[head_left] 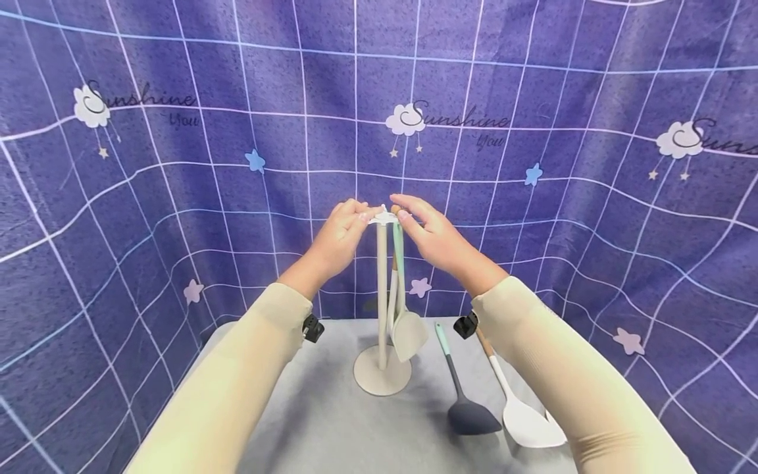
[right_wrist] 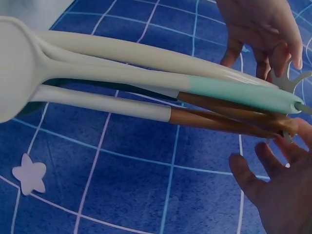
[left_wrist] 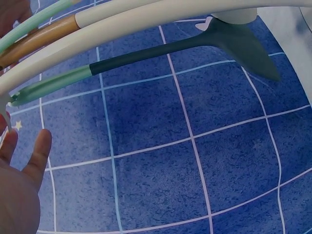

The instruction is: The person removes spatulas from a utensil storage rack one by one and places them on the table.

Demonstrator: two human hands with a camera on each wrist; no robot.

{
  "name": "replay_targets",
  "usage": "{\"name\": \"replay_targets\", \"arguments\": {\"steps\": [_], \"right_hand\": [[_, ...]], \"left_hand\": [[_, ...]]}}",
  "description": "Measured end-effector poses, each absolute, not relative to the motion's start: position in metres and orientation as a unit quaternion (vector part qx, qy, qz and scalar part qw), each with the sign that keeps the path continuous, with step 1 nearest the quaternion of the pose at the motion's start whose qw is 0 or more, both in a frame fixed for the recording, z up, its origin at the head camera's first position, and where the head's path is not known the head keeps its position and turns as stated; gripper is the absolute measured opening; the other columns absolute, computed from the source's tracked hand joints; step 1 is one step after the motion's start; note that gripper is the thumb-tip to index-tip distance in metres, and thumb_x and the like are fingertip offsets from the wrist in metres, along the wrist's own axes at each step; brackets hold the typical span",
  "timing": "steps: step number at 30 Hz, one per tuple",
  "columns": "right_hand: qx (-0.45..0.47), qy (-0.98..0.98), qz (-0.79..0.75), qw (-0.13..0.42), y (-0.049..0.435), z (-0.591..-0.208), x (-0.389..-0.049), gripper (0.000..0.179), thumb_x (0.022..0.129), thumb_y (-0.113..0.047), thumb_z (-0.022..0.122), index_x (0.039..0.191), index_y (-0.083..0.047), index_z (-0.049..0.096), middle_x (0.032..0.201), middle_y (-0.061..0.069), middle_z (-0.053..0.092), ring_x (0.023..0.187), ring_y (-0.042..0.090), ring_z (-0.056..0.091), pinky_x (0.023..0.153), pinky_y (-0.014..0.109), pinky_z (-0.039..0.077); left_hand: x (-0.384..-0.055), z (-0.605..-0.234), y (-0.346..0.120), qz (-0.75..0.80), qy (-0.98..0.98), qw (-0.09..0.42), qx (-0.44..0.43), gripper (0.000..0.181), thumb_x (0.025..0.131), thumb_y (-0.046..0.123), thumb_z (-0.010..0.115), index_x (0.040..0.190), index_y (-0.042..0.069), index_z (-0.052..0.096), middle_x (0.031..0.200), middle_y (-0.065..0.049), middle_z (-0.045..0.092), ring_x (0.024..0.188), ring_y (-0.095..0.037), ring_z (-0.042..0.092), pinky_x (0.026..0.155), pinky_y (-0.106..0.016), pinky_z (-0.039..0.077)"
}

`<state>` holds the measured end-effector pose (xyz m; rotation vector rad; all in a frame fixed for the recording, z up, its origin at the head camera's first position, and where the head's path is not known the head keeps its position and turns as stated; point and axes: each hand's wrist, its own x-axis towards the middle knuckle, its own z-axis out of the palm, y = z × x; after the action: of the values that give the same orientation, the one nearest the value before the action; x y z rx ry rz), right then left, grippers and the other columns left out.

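Nearest, below the right hand (head_left: 441, 240), lie a white turner (head_left: 530, 424) and a dark turner (head_left: 470, 418); beyond, the stand (head_left: 381, 296) rises between that hand and the left hand (head_left: 339, 240), which pinches its top; a pale turner (head_left: 410, 336) hangs below the right, whose fingers spread loosely by a wooden handle (right_wrist: 265, 117), grip impossible to tell; a curtain (head_left: 331, 99) hangs behind both.
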<state>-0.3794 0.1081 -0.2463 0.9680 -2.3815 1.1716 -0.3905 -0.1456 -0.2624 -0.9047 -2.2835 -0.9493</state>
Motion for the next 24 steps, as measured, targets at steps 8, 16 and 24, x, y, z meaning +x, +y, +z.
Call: {"name": "replay_targets", "arguments": {"steps": [8,16,24], "right_hand": [[0.357,-0.826,0.417,0.127,0.113,-0.247,-0.386,0.053,0.124,-0.038,0.04,0.17,-0.015,0.052,0.178,0.007,0.05,0.168,0.03,0.044,0.138,0.056,0.038],[0.378,-0.836,0.381,0.114,0.121,-0.244,-0.393,0.052,0.125,-0.038,0.04,0.171,-0.018,0.053,0.179,0.006,0.048,0.171,0.029,0.039,0.141,0.058,0.032],[0.382,-0.842,0.365,0.114,0.121,-0.242,-0.396,0.046,0.124,-0.032,0.044,0.164,-0.015,0.059,0.173,0.01,0.054,0.157,0.034,0.056,0.133,0.058,0.044]], "left_hand": [[-0.391,-0.264,-0.143,-0.362,-0.828,0.261,-0.34,0.048,0.121,0.025,0.04,0.155,0.01,0.07,0.134,-0.017,0.065,0.137,-0.039,0.053,0.117,-0.057,0.044],[-0.389,-0.264,-0.141,-0.374,-0.827,0.268,-0.323,0.045,0.121,0.03,0.047,0.151,0.009,0.074,0.133,-0.014,0.066,0.144,-0.037,0.052,0.123,-0.058,0.043],[-0.389,-0.266,-0.141,-0.377,-0.824,0.273,-0.323,0.044,0.12,0.028,0.048,0.151,0.01,0.074,0.134,-0.016,0.068,0.142,-0.038,0.055,0.124,-0.056,0.043]]}}
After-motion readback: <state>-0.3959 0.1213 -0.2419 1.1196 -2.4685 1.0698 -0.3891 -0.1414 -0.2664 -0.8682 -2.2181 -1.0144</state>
